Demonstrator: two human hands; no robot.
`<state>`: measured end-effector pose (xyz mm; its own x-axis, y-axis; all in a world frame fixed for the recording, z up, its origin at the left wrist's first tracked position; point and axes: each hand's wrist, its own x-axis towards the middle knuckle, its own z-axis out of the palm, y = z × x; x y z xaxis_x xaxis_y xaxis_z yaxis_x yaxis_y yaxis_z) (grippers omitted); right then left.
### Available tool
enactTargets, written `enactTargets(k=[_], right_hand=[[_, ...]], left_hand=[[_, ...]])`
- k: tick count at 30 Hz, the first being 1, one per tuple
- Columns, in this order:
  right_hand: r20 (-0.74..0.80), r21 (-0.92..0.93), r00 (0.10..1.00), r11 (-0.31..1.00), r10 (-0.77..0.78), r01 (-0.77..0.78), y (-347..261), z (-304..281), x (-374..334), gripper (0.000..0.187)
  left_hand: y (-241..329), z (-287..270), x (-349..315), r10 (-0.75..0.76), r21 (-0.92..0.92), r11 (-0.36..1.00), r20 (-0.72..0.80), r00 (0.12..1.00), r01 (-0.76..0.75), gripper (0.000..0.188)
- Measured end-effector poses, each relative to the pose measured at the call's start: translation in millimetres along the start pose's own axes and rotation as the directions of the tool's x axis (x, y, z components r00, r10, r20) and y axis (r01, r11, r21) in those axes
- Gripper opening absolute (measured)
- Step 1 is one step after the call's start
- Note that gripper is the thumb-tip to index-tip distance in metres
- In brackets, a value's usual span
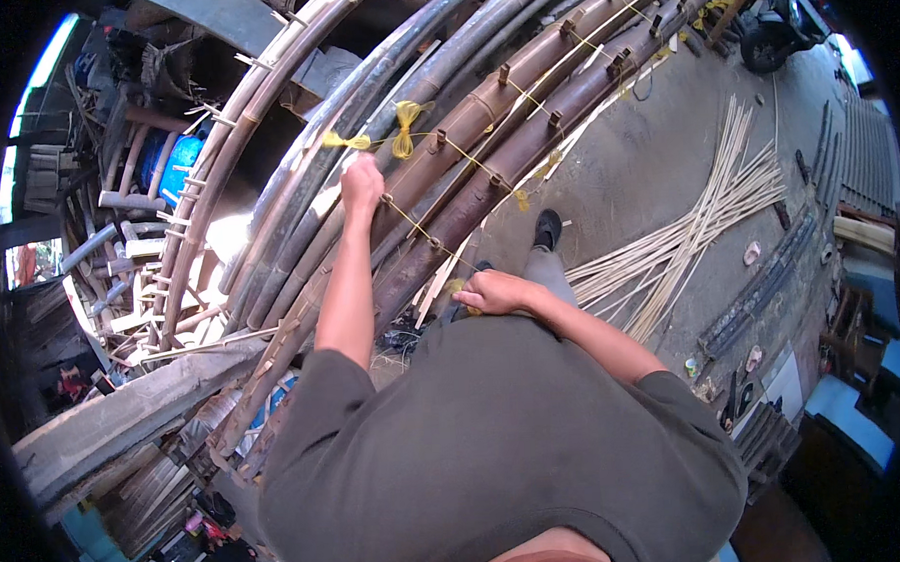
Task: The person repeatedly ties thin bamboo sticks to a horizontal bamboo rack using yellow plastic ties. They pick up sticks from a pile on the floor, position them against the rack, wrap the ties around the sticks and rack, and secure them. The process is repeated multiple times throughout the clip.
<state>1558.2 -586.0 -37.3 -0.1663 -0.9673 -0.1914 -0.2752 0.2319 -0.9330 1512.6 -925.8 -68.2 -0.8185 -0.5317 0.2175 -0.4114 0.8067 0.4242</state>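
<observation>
Two long brown bamboo poles (pixel 554 129) run side by side from the lower left to the upper right, with short upright pegs (pixel 555 120) along them. Thin yellow cord (pixel 408 220) crosses both poles on a slant. At its far end, my left hand (pixel 361 185) is closed, just below a yellow cord bundle (pixel 346 141). A second looped bundle (pixel 405 129) lies to the right of that hand. Close to my body, my right hand (pixel 497 293) is closed on a small yellow cord bundle (pixel 457 286), partly hidden by the fingers.
Grey bamboo poles (pixel 443 73) lie beyond the brown ones. A curved pegged frame (pixel 232 140) stands at left near a blue drum (pixel 180 167). Thin pale strips (pixel 686 233) are heaped on the floor at right. A motorbike (pixel 783 32) stands at the far right.
</observation>
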Motion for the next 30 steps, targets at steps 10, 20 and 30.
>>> enactTargets(k=[10,20,30], right_hand=[[-0.824,0.133,0.563,0.987,0.063,0.084,68,-82,-101,0.032],[-0.82,0.55,0.073,0.818,0.567,-0.171,351,-192,-280,0.028],[-0.113,0.99,-0.651,0.138,0.751,-0.013,814,-156,-515,0.021]], left_hand=[[140,-49,68,0.163,-0.101,0.986,0.468,0.869,-0.131,0.05],[509,181,-43,0.617,-0.519,0.785,0.706,0.349,-0.338,0.031],[589,521,-259,-0.067,-0.142,0.787,0.947,-0.313,-0.6,0.082]])
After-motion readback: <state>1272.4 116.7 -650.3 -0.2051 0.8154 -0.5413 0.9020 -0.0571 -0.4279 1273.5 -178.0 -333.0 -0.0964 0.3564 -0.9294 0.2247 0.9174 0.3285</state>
